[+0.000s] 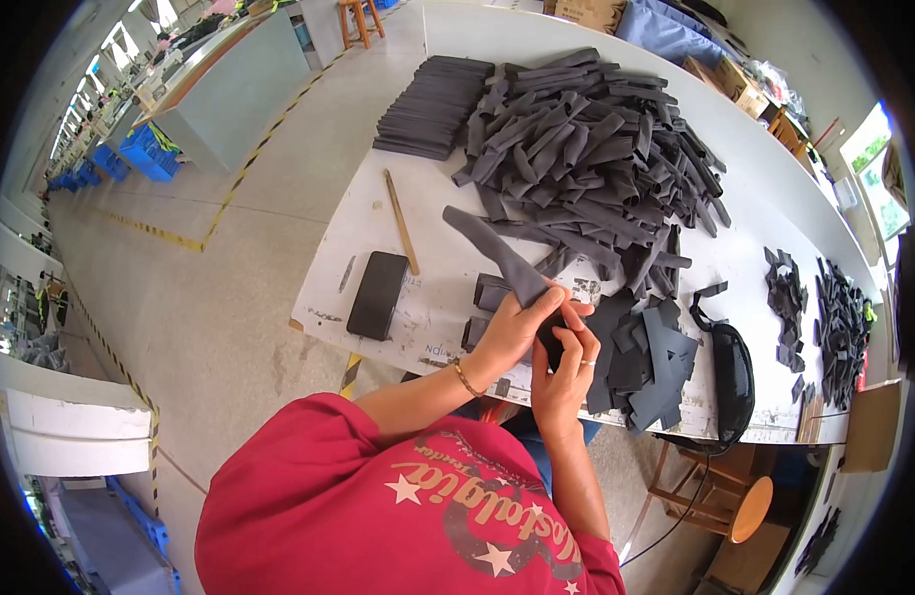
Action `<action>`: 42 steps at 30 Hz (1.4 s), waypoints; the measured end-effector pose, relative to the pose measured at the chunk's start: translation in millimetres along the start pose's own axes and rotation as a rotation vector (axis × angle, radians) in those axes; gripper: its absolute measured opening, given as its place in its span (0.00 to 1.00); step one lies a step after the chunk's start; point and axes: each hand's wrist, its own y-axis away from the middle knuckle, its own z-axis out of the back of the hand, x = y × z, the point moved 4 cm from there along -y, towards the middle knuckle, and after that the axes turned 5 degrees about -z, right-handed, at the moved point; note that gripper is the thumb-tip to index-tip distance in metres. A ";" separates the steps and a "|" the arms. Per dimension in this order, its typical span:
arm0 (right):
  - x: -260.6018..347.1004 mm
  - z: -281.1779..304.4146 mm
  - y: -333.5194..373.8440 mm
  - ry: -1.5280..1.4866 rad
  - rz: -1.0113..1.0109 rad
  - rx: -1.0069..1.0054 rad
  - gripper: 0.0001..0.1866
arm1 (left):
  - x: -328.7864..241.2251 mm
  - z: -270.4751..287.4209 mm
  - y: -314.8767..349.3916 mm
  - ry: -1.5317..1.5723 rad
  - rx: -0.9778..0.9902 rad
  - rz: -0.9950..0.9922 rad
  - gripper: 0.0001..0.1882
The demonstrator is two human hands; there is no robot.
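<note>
A long dark grey fabric strip (492,248), seemingly a sewn sleeve, is held up over the table's near edge. My left hand (509,339) is closed on its lower end, thumb on top. Against the same end my right hand (567,382) pinches, fingers bent; a small black piece (551,339) shows between the hands, its kind unclear. Just right of my hands lie loose flat dark pieces (651,357). Folded grey pieces (491,292) sit partly hidden behind my left hand. Farther back rises a big heap of similar strips (586,149), beside a neat stack (433,104).
On the white table (343,228) are a black phone (378,296) and a wooden stick (401,223). A black mesh-like item (732,377) hangs over the near edge. Small dark scraps (842,327) lie far right. A wooden stool (745,508) stands below.
</note>
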 end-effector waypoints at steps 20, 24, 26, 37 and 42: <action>-0.1 13.1 -13.3 -0.006 -0.020 0.205 0.12 | -12.0 8.7 -2.5 0.090 -0.117 0.045 0.16; -8.0 6.6 -20.5 -0.082 0.022 0.226 0.09 | 8.8 2.7 4.9 0.173 -0.080 0.056 0.17; -11.1 2.0 -20.5 -0.124 0.009 0.222 0.06 | 16.5 4.4 9.9 0.225 -0.084 0.123 0.17; -13.7 20.3 -27.3 -0.182 -0.012 0.198 0.08 | -29.7 2.8 -2.1 0.154 -0.116 -0.089 0.18; -9.3 18.5 -28.7 -0.184 0.002 0.195 0.08 | -21.1 1.7 5.7 0.177 -0.140 -0.089 0.17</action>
